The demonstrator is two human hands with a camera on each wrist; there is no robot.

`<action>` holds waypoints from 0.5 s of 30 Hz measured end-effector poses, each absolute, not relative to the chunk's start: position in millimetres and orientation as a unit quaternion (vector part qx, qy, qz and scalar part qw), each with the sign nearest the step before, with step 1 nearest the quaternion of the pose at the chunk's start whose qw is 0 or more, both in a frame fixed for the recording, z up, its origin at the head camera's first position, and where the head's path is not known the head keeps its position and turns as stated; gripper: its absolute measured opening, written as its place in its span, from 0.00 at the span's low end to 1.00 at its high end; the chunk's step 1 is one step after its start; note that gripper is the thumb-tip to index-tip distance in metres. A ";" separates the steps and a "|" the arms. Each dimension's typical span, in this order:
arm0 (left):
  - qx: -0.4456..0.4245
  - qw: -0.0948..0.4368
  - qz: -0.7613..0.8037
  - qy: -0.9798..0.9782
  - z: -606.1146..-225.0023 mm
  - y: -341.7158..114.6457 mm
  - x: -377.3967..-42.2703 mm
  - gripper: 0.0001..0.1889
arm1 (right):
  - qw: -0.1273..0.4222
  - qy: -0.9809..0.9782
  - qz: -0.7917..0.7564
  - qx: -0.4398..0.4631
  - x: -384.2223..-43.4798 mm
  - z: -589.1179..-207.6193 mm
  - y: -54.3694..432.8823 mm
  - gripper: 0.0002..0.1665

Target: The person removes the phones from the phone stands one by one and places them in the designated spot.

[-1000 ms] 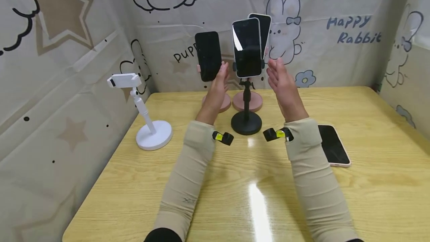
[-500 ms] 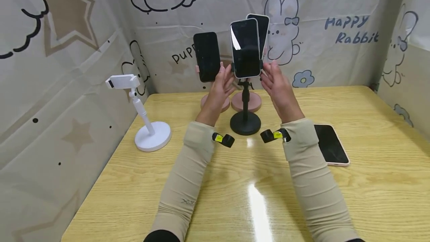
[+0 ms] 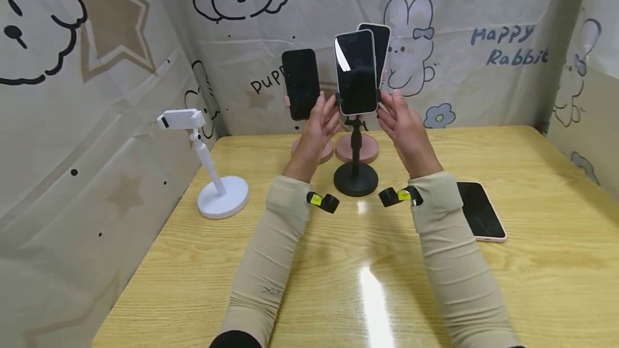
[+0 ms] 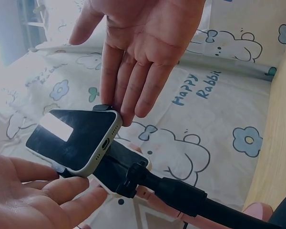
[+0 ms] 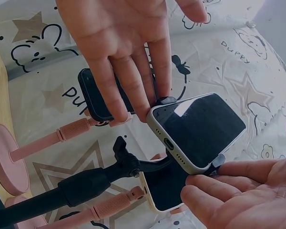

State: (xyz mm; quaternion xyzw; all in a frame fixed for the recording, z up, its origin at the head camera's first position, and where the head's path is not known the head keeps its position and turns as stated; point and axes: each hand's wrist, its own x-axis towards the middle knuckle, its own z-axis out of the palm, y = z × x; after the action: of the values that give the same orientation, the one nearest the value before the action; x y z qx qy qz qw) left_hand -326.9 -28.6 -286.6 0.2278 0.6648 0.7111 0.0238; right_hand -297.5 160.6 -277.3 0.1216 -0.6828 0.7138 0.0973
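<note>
A white-edged phone sits upright in the clamp of a black phone stand in the middle of the table. My left hand is at the phone's left side, its straight fingertips right at the black clamp arm. On the other side my right hand mirrors it, fingertips at the opposite clamp arm. Both palms face inward in the wrist views, fingers extended. Neither hand curls round anything. The phone's bottom edge with its charging port shows in the left wrist view.
Behind stand two pink phone stands, one with a black phone, the other with a white-edged phone partly hidden. A white phone stand is at left. A pink-edged phone lies flat on the wooden table at right.
Both hands have moved inward from beside the stand to the clamp's two sides, mostly in the first half second. The phones and stands keep their places.
</note>
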 end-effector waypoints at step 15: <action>0.215 -0.068 0.722 0.654 -291.2 -31.8 -328.7 0.28 | 0.178 -0.694 0.690 0.099 -296.8 -283.7 164.5 0.28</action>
State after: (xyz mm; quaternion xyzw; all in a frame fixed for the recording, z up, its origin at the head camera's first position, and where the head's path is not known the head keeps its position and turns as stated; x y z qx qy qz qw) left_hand -328.7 -31.8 -291.2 0.2155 0.6542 0.7218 -0.0680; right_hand -296.8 164.5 -283.7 0.0989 -0.6943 0.6904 0.1775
